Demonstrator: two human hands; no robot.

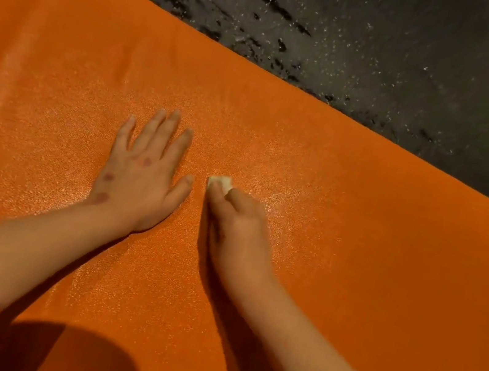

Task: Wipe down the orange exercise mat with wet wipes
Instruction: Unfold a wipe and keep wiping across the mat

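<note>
- The orange mat (326,231) lies flat on a dark speckled floor (420,53).
- The left hand (141,174) is flat on the mat — fingers spread.
- The right hand (236,226), just beside it, curls round a white wipe (220,182) and presses it on the mat.

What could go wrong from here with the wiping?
1. The wipe is bunched small in the right hand, so strokes are narrow and patches of the mat may be missed.
2. The left hand lies flat on the shiny mat; it might slip or leave prints.
3. The floor beside the mat looks speckled; a stroke past the edge could pick up dirt.
</note>
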